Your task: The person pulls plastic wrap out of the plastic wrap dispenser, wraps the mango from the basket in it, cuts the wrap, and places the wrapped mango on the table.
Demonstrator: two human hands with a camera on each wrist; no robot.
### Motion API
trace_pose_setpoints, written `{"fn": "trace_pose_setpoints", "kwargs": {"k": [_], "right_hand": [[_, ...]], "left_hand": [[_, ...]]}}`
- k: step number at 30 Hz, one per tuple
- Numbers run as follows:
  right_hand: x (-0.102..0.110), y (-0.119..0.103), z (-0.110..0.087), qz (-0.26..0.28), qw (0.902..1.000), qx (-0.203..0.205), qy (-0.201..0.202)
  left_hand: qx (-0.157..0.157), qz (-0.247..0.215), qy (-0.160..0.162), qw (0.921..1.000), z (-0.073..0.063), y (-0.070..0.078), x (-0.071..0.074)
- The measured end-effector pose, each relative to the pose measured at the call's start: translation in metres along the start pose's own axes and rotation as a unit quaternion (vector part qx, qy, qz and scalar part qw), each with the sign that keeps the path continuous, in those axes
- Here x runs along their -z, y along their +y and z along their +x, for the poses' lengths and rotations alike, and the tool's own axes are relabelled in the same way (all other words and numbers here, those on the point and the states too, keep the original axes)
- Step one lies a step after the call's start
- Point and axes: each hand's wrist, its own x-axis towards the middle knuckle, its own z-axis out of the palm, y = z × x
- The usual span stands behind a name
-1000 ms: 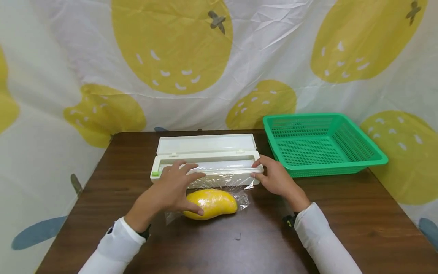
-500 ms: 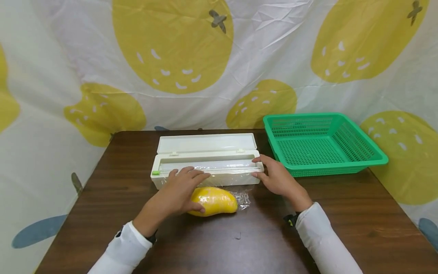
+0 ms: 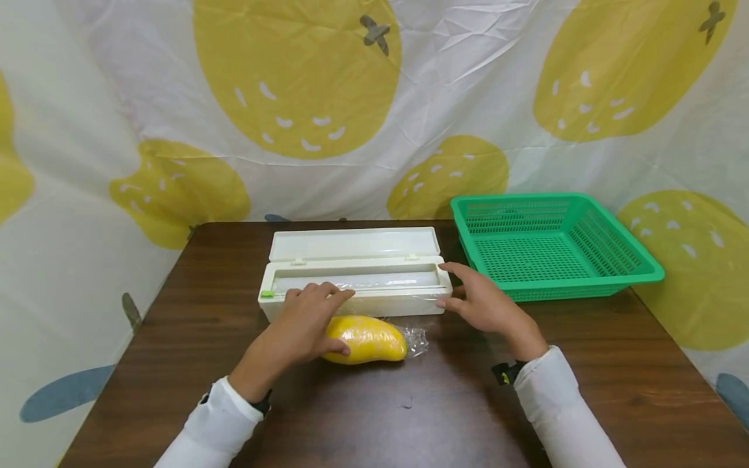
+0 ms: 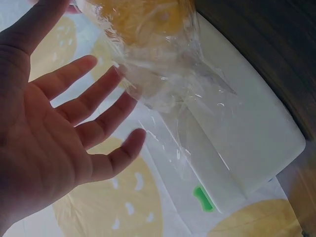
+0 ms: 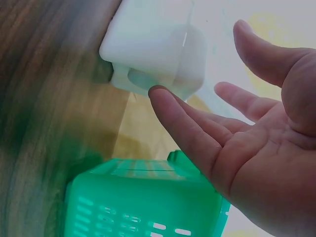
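A yellow mango (image 3: pixel 371 339), wrapped in clear film, lies on the table in front of a white cling film dispenser (image 3: pixel 404 305). The dispenser's lid (image 3: pixel 354 244) is folded back, and a film roll (image 3: pixel 389 280) shows inside. My left hand (image 3: pixel 301 325) lies over the mango's left end, thumb by the fruit and fingers near the dispenser's front. In the left wrist view its fingers (image 4: pixel 106 121) are spread and loosely bent beside the crinkled film (image 4: pixel 163 84). My right hand (image 3: pixel 486 300) is at the dispenser's right end; the right wrist view shows its fingers (image 5: pixel 190 133) extended, gripping nothing.
A green plastic basket (image 3: pixel 556 286) stands on the table at the back right, close behind my right hand. A small green slider (image 3: pixel 267 294) sits at the dispenser's left front. A patterned cloth (image 3: pixel 328 188) hangs behind the brown table (image 3: pixel 445 416).
My left hand has shifted slightly right and lowered over the film, which now sags. The mango has edged toward the dispenser. My right hand has loosened from the dispenser's end and moved slightly right.
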Motion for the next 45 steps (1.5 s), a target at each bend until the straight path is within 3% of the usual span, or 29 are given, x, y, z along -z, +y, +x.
{"fn": "trace_pose_setpoints", "kwargs": {"k": [10,23,29,34,38,41,45], "right_hand": [[0.009,-0.002,-0.005,0.023,0.9994,-0.004,-0.026],[0.012,-0.007,-0.014,-0.042,0.9957,0.031,-0.077],[0.016,-0.014,-0.019,-0.083,0.9927,0.022,-0.085],[0.009,-0.027,-0.022,-0.114,0.9912,0.058,-0.035],[-0.015,-0.046,-0.018,-0.130,0.9827,0.130,0.021],[-0.037,-0.057,-0.012,-0.131,0.9770,0.165,0.032],[-0.061,-0.061,-0.005,-0.106,0.9845,0.131,0.049]], "left_hand": [[-0.002,0.007,0.002,1.0000,0.002,0.001,0.000],[-0.014,-0.005,-0.032,0.9994,0.005,0.003,0.000],[-0.029,-0.008,-0.016,0.9994,0.003,0.008,-0.001],[-0.042,0.010,-0.003,0.9991,0.001,0.011,-0.002],[-0.065,0.044,0.015,0.9968,-0.001,0.013,-0.005],[-0.090,0.084,0.047,0.9913,-0.005,0.015,-0.010],[-0.129,0.139,0.107,0.9760,-0.013,0.015,-0.022]]}}
